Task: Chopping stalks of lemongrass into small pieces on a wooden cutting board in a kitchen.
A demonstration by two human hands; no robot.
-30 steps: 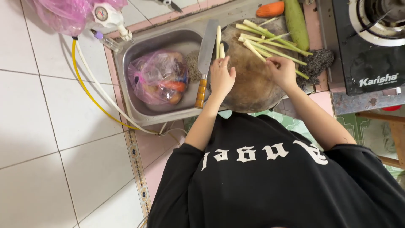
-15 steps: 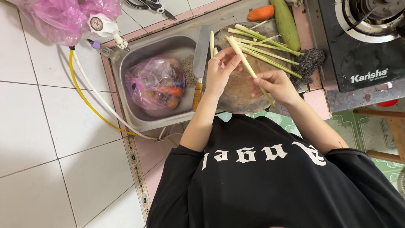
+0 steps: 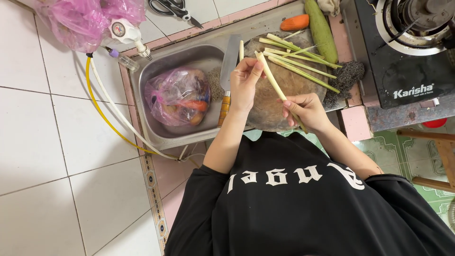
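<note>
Head view: left hand [image 3: 244,85] and right hand [image 3: 305,110] pinching one lemongrass stalk [image 3: 275,84] over the chopping block [image 3: 272,106], likely peeling; next, a firmer grip.

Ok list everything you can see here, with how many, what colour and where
lemongrass stalk: one, pale green, held in both hands over the board
lemongrass stalks: several, pale green, lying on the chopping board
chopping board: one, brown, round
cleaver: one, steel blade, wooden handle, on the sink's edge
sink: one, steel
bag of vegetables: one, pink, in the sink
carrot: one, orange
gourd: one, green
scissors: one, black
gas stove: one, black
left hand: one
right hand: one
</note>
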